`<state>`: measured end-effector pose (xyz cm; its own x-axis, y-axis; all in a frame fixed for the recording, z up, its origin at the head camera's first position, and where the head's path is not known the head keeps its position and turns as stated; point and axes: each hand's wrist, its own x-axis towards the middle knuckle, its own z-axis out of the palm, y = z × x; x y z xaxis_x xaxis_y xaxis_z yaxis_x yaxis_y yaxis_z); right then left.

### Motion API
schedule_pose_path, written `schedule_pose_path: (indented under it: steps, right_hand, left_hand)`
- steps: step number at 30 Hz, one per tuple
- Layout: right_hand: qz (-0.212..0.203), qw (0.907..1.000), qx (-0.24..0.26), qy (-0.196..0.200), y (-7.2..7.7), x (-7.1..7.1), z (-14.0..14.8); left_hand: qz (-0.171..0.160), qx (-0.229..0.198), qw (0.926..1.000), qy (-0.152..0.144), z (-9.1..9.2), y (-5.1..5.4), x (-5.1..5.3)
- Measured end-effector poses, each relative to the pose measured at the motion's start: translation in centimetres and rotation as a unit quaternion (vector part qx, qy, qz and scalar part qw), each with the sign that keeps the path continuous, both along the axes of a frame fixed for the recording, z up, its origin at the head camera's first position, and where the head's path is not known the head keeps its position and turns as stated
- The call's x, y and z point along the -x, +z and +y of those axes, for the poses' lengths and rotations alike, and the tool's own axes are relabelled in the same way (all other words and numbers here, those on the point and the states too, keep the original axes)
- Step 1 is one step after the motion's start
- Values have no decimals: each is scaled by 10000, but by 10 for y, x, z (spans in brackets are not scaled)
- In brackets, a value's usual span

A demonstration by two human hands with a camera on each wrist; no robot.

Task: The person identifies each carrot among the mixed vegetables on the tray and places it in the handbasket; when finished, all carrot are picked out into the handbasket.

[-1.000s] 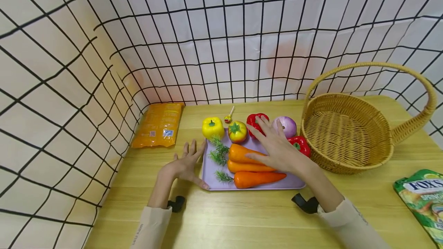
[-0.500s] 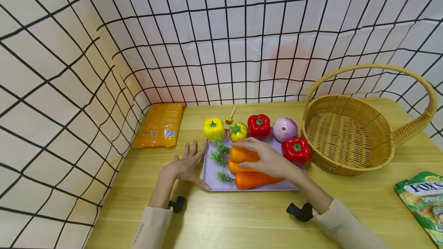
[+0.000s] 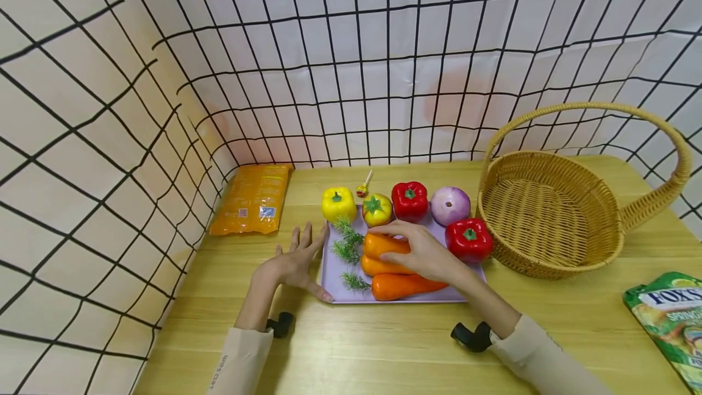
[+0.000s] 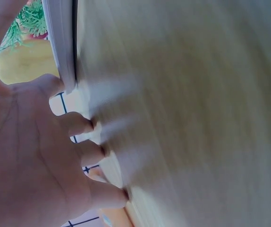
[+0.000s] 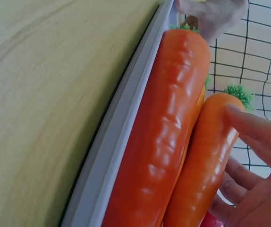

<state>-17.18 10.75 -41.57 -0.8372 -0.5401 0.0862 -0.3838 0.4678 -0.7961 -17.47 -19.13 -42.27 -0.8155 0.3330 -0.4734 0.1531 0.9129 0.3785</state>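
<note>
My left hand (image 3: 293,268) lies spread on the wood, its thumb at the near left corner of the lilac tray (image 3: 336,290). In the left wrist view, that hand (image 4: 31,146) has its fingertips on the table beside the tray wall. Several carrots lie in the tray; my right hand (image 3: 426,253) grips the upper orange carrot (image 3: 384,244) from above. The right wrist view has the thumb of this hand (image 5: 256,175) on the orange carrot (image 5: 206,161) and the fingers behind it. The redder carrot (image 3: 403,286) lies nearest the front rim.
Along the tray's back are a yellow pepper (image 3: 338,204), a tomato (image 3: 377,209), a red pepper (image 3: 409,201) and an onion (image 3: 450,205). Another red pepper (image 3: 469,240) touches the wicker basket (image 3: 548,261). Around them are a lollipop (image 3: 362,189), orange packet (image 3: 252,199) and green packet (image 3: 671,316).
My right hand has come down and left from over the back red pepper onto the upper carrot, its spread fingers now closed around it. The left hand has stayed at the tray's left side.
</note>
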Motion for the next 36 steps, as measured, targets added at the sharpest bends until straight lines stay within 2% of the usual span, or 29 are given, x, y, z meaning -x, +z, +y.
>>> schedule_pose_path:
  steps: [9,15,20,24,31,36]
  right_hand:
    - [13,9998,173,24,0,3,1]
    - [100,9992,395,25,12,1,3]
    - [22,9989,450,-111,28,-3,9]
    - [89,9991,355,-231,47,-4,22]
    - [404,9976,39,-552,86,6,68]
    - [539,9933,-533,-877,103,16,109]
  left_hand:
    - [-43,31,10000,0,-1,0,1]
    - [-27,32,10000,-34,-1,2,1]
    - [19,37,10000,-45,-2,1,1]
    - [37,80,9999,-56,-1,0,2]
    - [17,103,9999,-46,0,-2,4]
    - [44,166,9998,-71,0,-2,3]
